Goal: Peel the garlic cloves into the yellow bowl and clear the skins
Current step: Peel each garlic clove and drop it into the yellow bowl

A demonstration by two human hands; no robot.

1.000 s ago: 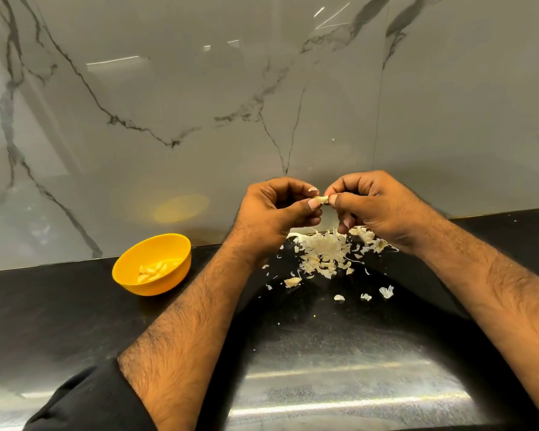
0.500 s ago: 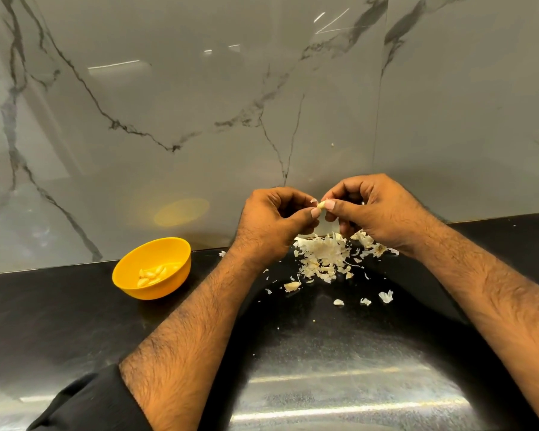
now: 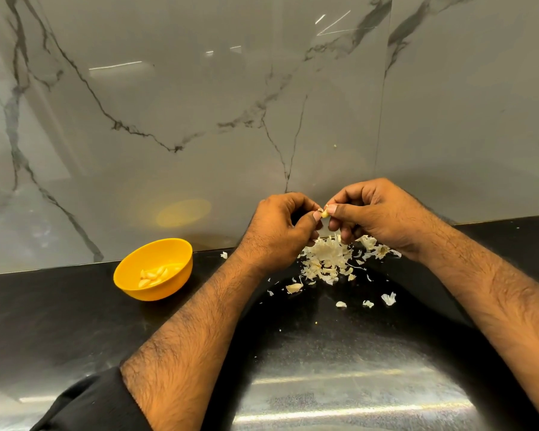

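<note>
I see both hands, left (image 3: 279, 230) and right (image 3: 375, 213), pinching one clove (image 3: 325, 212) | above skins (image 3: 327, 259) at worktop (image 3: 75, 321) back edge | bowl (image 3: 153, 269) left, holding cloves.

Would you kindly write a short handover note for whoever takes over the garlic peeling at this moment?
Hands: left hand and right hand both pinch one clove, held above the counter and partly peeled.
Bowl: to the left on the counter, with several peeled cloves inside.
Skins: piled under the hands, with scraps scattered nearer the person. One loose clove lies by the pile; I cannot tell if it is peeled.
Left: finish this clove, drop it in the bowl, check the loose one, clear the skins.
</note>
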